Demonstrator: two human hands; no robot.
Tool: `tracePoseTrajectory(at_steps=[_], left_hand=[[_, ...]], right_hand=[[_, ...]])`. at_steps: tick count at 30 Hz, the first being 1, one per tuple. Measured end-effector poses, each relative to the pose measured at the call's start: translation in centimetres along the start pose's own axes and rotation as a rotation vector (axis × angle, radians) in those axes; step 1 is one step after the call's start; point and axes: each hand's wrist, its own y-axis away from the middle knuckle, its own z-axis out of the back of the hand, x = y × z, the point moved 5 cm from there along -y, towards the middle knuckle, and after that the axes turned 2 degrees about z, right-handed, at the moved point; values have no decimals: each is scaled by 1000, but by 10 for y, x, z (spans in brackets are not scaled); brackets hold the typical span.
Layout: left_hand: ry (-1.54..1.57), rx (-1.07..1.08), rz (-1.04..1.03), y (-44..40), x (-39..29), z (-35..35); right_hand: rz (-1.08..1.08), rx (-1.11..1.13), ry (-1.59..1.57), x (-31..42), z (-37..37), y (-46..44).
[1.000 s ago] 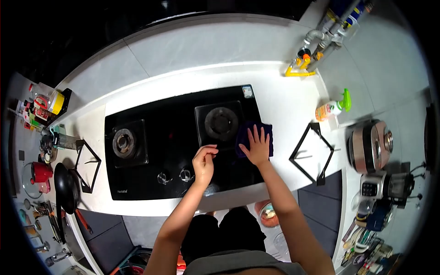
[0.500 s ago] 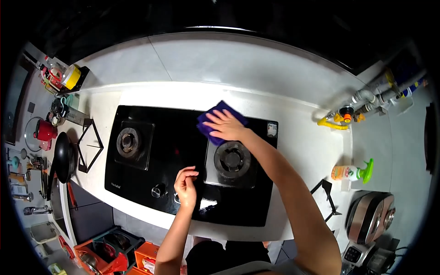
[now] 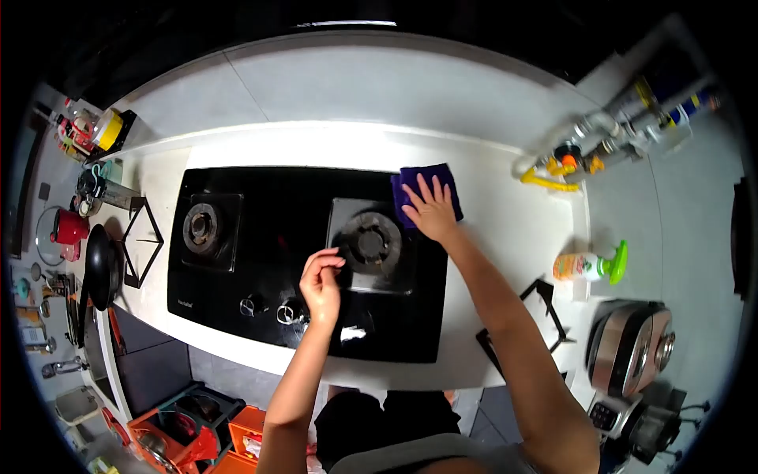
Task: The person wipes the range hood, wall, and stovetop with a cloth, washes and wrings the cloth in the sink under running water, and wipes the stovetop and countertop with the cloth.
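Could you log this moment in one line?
right hand: spread on purple cloth | cloth: over far right corner of stovetop | left hand: loosely curled near right burner

On the black hob [image 3: 272,237], a small pale brand word [image 3: 185,304] stands at the front left corner; it seems to start with an H, but the rest is too small to read surely. Right of the hob, the spray bottle [image 3: 583,267] bears a coloured label, and beyond its back left corner a container [image 3: 106,130] has a yellow one, both illegible.
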Motion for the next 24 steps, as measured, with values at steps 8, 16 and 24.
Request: tracePoseTrajectory(at_steps=[8,16,24], left_hand=[[-130,362,-230,54,-20,-60],[-901,826,-480,148,48,-110],[-1129,1075,-730,175,49,-53]], right_hand=[[-80,30,-95,109,37,152],[-306,-327,-548,146,57,282],[-1050,-910,111,112,129,430]])
